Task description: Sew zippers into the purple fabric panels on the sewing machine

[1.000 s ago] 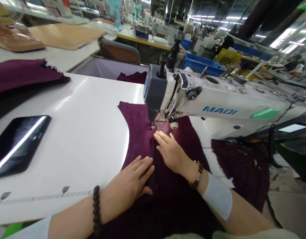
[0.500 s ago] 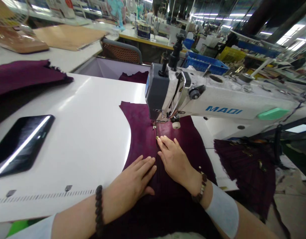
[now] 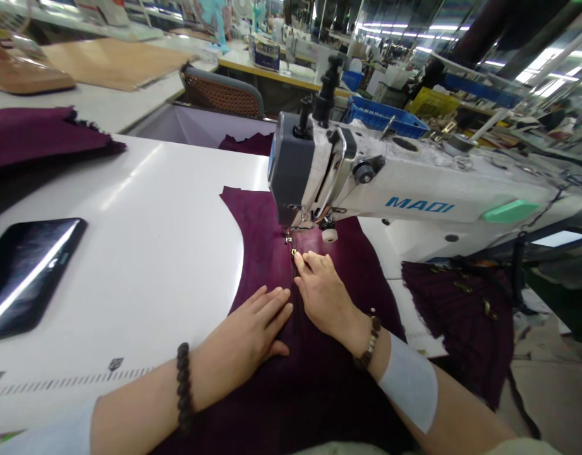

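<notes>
A dark purple fabric panel (image 3: 257, 218) lies under the needle area of a white sewing machine (image 3: 414, 183). Along its middle runs a zipper (image 3: 297, 309) with a small brass slider (image 3: 294, 253), just in front of the presser foot (image 3: 288, 239). My left hand (image 3: 246, 338) rests flat on the panel left of the zipper, fingers stretched out and holding nothing. My right hand (image 3: 326, 294) lies to the right of the zipper. Its index fingertip touches the slider, while the thumb stays apart below; no grip on the slider shows.
A black phone (image 3: 32, 275) lies on the white tabletop (image 3: 172, 253) at left. More purple fabric (image 3: 35, 136) is stacked behind it. Purple pieces with brass zipper parts (image 3: 461, 316) hang at the right edge. A blue crate (image 3: 385, 117) stands behind the machine.
My right index fingertip has shifted to the side of the brass slider, and the slider sits slightly nearer the presser foot. The whole view has shifted a little; my left hand stays flat.
</notes>
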Action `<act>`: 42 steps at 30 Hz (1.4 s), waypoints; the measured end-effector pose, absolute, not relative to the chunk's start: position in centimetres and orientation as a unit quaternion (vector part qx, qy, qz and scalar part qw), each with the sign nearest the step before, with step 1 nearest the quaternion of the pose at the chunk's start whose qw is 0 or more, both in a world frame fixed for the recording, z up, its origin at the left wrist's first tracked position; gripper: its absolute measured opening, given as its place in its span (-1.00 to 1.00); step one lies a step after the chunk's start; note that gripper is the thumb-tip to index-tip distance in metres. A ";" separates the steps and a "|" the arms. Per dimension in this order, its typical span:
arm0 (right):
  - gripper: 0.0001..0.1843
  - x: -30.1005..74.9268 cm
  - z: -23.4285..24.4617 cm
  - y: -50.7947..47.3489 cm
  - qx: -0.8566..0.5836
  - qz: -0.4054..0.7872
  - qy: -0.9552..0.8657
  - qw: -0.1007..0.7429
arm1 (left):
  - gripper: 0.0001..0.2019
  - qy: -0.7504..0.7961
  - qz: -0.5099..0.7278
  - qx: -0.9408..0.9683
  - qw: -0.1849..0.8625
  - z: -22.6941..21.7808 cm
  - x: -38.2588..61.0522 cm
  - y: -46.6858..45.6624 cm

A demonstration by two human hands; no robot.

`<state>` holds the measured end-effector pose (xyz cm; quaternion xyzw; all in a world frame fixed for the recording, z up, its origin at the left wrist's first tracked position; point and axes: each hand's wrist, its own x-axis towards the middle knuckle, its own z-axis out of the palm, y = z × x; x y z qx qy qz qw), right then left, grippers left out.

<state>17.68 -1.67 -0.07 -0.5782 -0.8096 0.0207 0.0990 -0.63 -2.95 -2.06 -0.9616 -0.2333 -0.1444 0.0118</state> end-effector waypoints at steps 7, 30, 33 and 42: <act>-0.55 17.5 -0.3 -0.2 -0.583 0.018 -0.804 0.118 | -0.47 -0.232 -0.139 -0.963 0.007 -1.9 -0.5 -1.6; -0.56 20.4 1.0 0.8 -0.542 0.109 -0.809 0.201 | -0.54 -0.247 -0.158 -0.956 -0.011 -1.7 -0.4 1.2; -0.51 20.0 0.9 -2.2 -0.546 0.092 -0.824 0.118 | -0.63 -0.242 -0.149 -0.959 -0.020 -1.6 -0.5 0.8; -0.54 20.6 -0.1 -3.1 -0.515 0.103 -0.846 0.094 | -0.64 -0.227 -0.147 -0.962 -0.045 -0.9 -1.1 -1.3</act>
